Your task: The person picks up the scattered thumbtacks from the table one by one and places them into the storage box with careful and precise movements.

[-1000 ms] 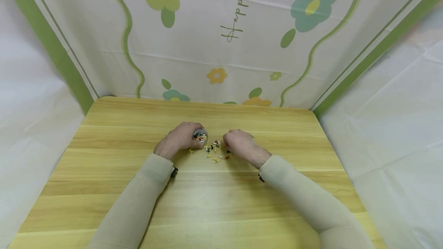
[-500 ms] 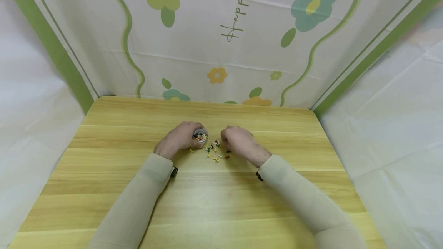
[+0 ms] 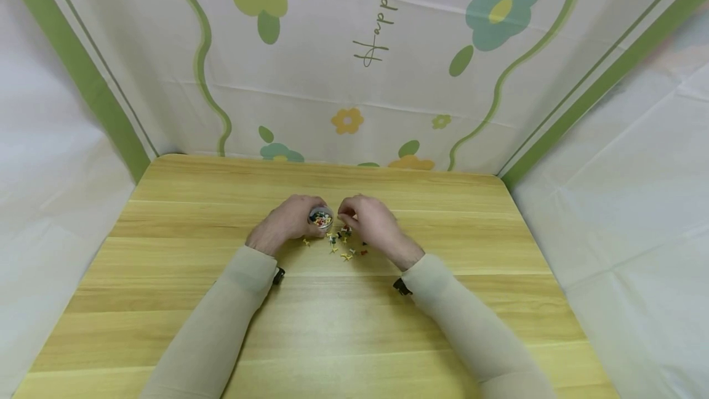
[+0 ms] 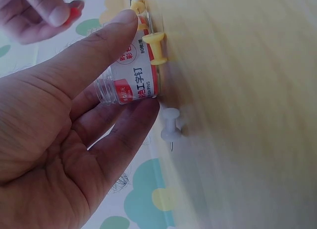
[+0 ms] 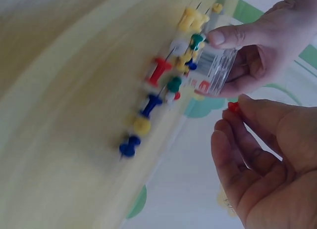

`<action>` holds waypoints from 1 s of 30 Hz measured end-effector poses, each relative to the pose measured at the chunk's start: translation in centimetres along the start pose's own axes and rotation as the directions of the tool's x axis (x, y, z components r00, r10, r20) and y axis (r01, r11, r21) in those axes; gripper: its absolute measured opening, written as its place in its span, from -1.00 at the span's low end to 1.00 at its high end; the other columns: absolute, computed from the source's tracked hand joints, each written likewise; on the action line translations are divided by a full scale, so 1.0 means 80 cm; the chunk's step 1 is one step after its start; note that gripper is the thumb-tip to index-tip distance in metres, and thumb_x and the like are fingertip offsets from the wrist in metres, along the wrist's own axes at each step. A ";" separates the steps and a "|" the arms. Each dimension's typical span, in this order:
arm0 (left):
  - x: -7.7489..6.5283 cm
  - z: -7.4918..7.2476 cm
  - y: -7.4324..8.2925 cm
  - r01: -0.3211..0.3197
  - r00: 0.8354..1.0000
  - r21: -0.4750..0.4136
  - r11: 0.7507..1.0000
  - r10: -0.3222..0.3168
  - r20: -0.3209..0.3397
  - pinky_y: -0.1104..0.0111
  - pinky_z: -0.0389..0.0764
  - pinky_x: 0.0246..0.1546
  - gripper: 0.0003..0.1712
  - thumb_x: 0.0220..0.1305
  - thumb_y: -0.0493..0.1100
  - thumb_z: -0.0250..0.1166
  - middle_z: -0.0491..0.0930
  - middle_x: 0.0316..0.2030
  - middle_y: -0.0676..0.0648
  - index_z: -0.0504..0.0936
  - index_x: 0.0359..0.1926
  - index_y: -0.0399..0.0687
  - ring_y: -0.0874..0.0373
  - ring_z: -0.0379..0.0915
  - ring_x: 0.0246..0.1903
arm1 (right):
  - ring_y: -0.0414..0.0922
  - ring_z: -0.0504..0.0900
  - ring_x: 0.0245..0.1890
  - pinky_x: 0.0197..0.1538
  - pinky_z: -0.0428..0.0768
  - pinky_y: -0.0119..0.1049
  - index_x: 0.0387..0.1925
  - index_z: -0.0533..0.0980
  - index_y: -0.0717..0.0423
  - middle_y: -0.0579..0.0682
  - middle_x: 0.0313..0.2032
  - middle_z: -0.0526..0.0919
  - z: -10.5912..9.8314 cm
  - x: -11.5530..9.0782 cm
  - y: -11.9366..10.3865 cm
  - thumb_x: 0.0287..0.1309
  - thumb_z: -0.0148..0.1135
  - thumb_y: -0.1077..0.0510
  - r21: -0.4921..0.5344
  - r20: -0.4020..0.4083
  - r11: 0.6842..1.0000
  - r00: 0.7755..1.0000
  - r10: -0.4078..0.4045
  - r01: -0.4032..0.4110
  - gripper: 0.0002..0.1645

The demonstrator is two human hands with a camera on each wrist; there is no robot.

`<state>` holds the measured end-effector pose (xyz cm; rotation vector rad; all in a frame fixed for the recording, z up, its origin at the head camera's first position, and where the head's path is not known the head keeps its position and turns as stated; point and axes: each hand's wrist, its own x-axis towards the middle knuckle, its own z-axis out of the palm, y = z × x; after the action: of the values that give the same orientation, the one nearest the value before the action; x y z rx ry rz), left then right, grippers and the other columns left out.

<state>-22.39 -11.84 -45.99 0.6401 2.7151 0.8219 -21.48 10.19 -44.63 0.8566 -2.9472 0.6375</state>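
Observation:
My left hand point(image 3: 288, 217) grips a small clear jar point(image 4: 132, 73) with a red and white label, thumb on one side and fingers on the other. Colourful push pins fill part of the jar in the head view. Between thumb and fingertips, my right hand point(image 3: 378, 225) pinches a red push pin point(image 5: 233, 106), just right of the jar's mouth. Loose pins lie on the table by the jar, among them a yellow push pin point(image 4: 156, 48), a white push pin point(image 4: 171, 124) and a blue push pin point(image 5: 150, 105).
The wooden table point(image 3: 327, 325) stretches around both hands. Behind it hangs a white cloth point(image 3: 310, 66) printed with flowers. One yellow pin point(image 3: 306, 242) lies apart, below the left hand; several others are scattered between the hands.
My right hand has moved left toward the jar, and the pinching fingertips now show beside its mouth. The left hand and jar have stayed in place.

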 end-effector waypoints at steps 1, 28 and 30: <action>0.000 0.000 0.000 0.001 1.000 -0.001 1.000 -0.001 0.002 0.06 0.58 0.10 -0.34 0.12 -0.05 0.59 0.69 0.05 -0.12 0.62 0.23 -0.12 -0.05 0.58 0.02 | -0.33 0.61 -0.29 -0.16 0.63 -0.40 -0.19 0.72 -0.03 -0.24 -0.29 0.70 0.001 0.001 -0.001 0.36 0.35 0.10 0.029 -0.008 1.000 1.000 0.000 0.000 -0.92; 0.001 0.001 -0.003 0.016 1.000 0.008 1.000 -0.016 0.014 0.07 0.59 0.02 -0.34 0.14 -0.03 0.58 0.68 0.01 -0.11 0.61 0.24 -0.04 0.03 0.55 -0.09 | -0.30 0.65 -0.16 -0.12 0.65 -0.34 -0.11 0.73 -0.05 -0.20 -0.14 0.75 0.032 0.020 -0.014 0.38 0.32 0.04 0.176 -0.036 0.981 0.995 0.093 -0.085 -0.84; 0.002 0.001 -0.003 0.014 1.000 0.012 1.000 -0.014 0.015 0.08 0.59 0.01 -0.33 0.14 -0.02 0.58 0.68 0.02 -0.11 0.61 0.25 -0.05 0.03 0.55 -0.09 | -0.29 0.65 -0.15 -0.10 0.66 -0.32 -0.10 0.73 -0.04 -0.20 -0.13 0.75 0.031 0.020 -0.012 0.38 0.33 0.06 0.180 -0.031 0.980 0.996 0.088 -0.081 -0.84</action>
<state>-22.57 -11.93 -46.24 0.6269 2.7103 0.7952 -22.09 7.69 -46.37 0.7227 -2.9387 0.9236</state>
